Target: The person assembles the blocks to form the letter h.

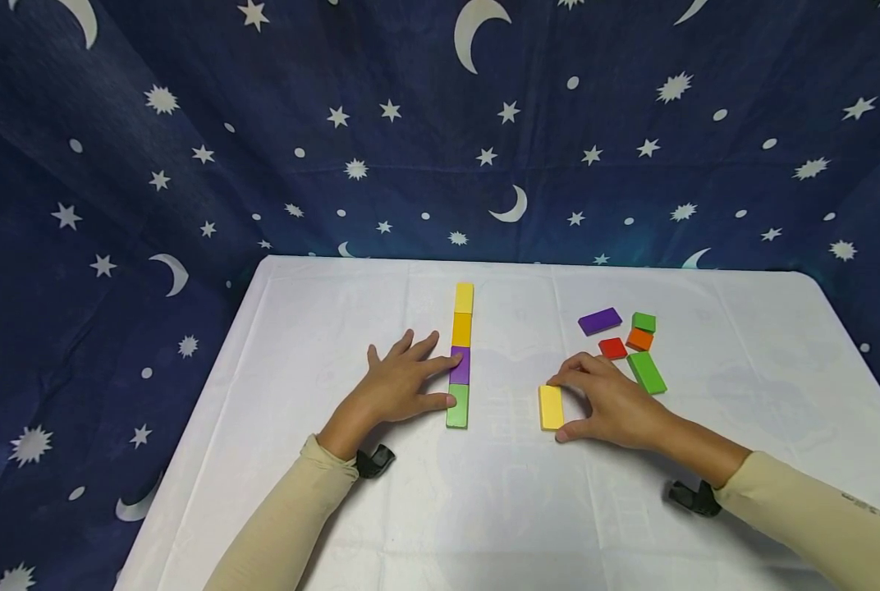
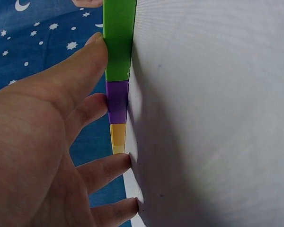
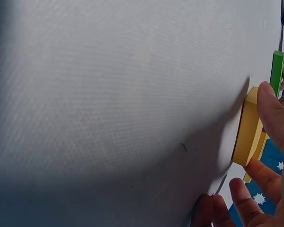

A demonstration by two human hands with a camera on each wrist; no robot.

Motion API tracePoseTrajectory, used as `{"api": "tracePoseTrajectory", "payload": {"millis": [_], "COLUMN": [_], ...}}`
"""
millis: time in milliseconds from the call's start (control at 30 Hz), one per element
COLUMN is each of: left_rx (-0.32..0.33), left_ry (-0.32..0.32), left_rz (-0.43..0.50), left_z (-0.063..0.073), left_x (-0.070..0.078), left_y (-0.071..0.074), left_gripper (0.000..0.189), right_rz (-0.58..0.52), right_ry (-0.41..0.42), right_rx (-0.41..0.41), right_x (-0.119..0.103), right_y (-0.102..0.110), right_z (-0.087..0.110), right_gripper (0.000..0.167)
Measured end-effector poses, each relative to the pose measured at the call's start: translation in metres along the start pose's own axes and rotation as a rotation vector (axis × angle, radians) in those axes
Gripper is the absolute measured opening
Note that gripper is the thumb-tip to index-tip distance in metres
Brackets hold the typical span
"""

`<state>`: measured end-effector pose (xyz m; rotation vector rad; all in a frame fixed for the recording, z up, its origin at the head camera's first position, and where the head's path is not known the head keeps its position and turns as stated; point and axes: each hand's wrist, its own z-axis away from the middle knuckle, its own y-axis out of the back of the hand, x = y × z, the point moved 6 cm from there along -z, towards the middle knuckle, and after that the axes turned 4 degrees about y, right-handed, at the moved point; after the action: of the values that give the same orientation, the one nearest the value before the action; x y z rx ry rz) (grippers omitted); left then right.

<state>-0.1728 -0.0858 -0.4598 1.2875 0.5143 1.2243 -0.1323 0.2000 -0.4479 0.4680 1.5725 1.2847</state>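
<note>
Four blocks lie end to end in a straight row at the table's middle: light yellow (image 1: 465, 298), amber (image 1: 462, 330), purple (image 1: 459, 375) and green (image 1: 458, 415). My left hand (image 1: 396, 387) rests against the row's left side with fingers spread. Its thumb touches the green block (image 2: 119, 42) and its index finger the purple block (image 2: 117, 103). To the right of the row, my right hand (image 1: 621, 402) pinches a separate yellow block (image 1: 550, 408) by its two ends, between thumb and index finger. In the right wrist view this yellow block (image 3: 248, 130) stays close over the white cloth.
Beyond the right hand lie loose blocks: purple (image 1: 599, 321), red (image 1: 612, 349), orange (image 1: 639, 339), small green (image 1: 643, 322) and longer green (image 1: 647, 373). A white cloth (image 1: 499, 509) covers the table. Behind it hangs a dark blue star-and-moon curtain (image 1: 410, 189).
</note>
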Motion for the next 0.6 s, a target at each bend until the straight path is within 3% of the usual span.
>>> {"api": "tracePoseTrajectory", "payload": {"millis": [600], "left_rx": [0.003], "left_ry": [-0.003], "left_rz": [-0.006], "left_z": [-0.0001], "left_x": [-0.0005], "left_y": [-0.0005], "left_gripper": [0.069], "right_rz": [-0.001], "right_ry": [0.012], "right_rx": [0.013], "right_x": [-0.001], "right_y": [0.0004], "right_z": [0.0018], "right_gripper": [0.07]}}
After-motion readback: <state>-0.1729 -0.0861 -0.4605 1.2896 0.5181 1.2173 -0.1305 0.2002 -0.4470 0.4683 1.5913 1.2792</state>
